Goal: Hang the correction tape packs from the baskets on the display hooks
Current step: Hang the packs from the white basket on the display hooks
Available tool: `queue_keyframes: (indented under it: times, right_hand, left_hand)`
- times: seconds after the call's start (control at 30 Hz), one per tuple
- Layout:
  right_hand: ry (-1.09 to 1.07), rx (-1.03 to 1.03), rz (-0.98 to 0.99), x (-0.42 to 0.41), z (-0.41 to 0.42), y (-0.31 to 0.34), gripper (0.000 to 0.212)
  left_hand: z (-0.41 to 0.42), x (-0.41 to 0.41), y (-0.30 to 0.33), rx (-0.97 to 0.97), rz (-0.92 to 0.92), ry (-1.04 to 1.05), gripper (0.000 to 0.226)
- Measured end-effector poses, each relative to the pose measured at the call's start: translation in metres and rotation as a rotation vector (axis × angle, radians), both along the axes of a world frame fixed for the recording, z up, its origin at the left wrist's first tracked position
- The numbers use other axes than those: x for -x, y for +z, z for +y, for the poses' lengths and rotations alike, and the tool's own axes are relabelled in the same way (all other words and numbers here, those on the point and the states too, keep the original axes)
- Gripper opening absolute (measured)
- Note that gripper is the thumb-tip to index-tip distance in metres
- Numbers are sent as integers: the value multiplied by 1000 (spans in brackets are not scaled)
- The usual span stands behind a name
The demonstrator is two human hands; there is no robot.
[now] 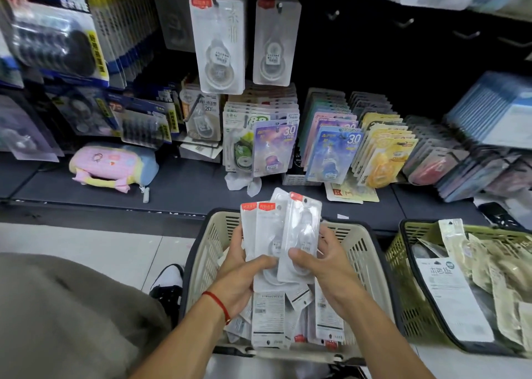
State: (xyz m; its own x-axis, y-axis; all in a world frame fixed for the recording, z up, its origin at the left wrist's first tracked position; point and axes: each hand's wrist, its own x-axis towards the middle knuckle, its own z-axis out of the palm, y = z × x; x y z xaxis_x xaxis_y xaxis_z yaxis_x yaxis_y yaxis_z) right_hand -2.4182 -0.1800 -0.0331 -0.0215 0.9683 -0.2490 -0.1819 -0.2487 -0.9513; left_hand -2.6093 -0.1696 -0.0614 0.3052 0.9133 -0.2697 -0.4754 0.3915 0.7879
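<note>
Shop shelving behind — both hands, left hand (pixel 243 266) and right hand (pixel 322 260), grasp correction tape packs (pixel 276 234) (sorting); next, align holes with a display hook (pixel 403 22).

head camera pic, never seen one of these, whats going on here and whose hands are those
This single picture comes from a camera worn on a person's head, looking forward and down, so the two bare arms reaching in from below are the wearer's own. There is no robot.

The left hand, with a red string on its wrist, and the right hand together hold a fanned bunch of clear correction tape packs with red corner labels. They hold it above a beige basket full of the same packs. A green basket of other packets stands to the right.

Ahead is a shop display. Two matching hung packs sit on hooks up top, beside several bare hooks. A pastel pouch lies on the shelf.
</note>
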Motion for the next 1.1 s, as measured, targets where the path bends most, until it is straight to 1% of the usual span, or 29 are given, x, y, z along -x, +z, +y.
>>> queue_keyframes:
  times: [0.1,0.17,0.27,0.37,0.47,0.57,0.63,0.73,0.87,1.0,1.1]
  right_hand:
    - [-14,-40,2,-7,5,10,90]
    - [11,-73,-57,-13,12,22,90]
    - [67,-132,-133,-20,30,49,82]
    - [101,-213,-188,-21,57,81,78]
    - [116,-320,-210,-15,87,119,70]
    - [162,-387,-172,-11,118,155,63]
    - [182,-424,-173,-7,137,177,59]
    - [91,-488,-196,0,162,194,46]
    - [-42,-537,-236,7,187,194,34]
    - [-76,-564,-235,19,201,192,30]
    - [-79,-602,-202,28,208,193,35]
  left_hand:
    - [5,0,14,-66,59,-12,82]
    - [14,1,29,-116,123,-18,78]
    - [37,2,58,-196,208,-16,76]
    - [68,5,94,-260,270,23,77]
    - [103,15,137,-352,302,25,78]
    - [134,30,176,-430,312,34,80]
    - [148,40,192,-449,279,51,74]
    - [158,53,198,-431,243,171,70]
    - [164,66,196,-447,298,310,66]
    - [168,79,198,-488,338,391,60]
    - [168,85,198,-487,347,431,62]
